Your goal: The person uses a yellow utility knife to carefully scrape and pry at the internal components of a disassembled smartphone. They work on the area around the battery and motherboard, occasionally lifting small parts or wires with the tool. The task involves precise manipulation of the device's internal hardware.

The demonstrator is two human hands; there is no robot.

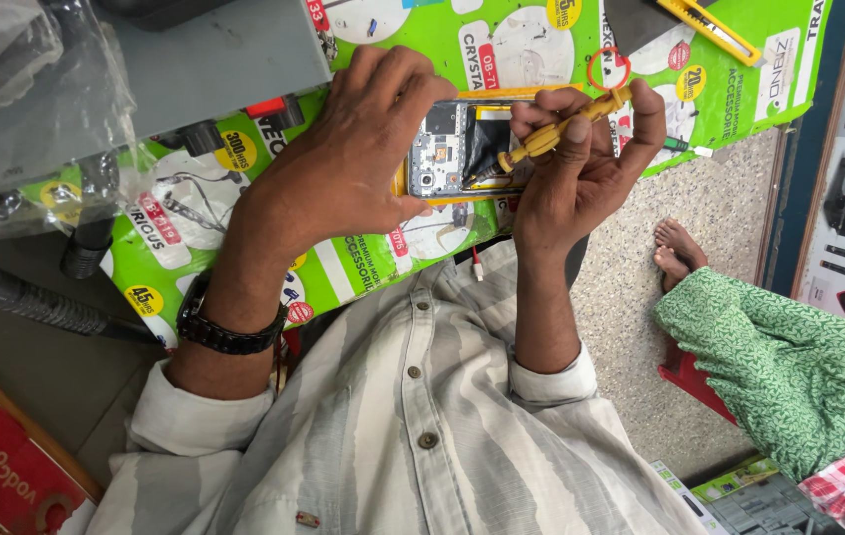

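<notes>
At upper centre of the frame the left hand [343, 159] clasps an opened phone [457, 149] by its long edges over the green-printed table [739, 89]. The right hand [581, 163] pinches a yellow screwdriver [551, 134], tip inside the phone. The phone looks light, stiff and fragile with its board exposed; best held by the frame edges.

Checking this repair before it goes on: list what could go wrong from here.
1. The screwdriver tip sits on the opened phone; a slip might gouge the exposed board.
2. The left hand steadies the phone only by its edge over the green mat, so it might twist.
3. The right hand pinches the tool loosely and may lose control.
</notes>
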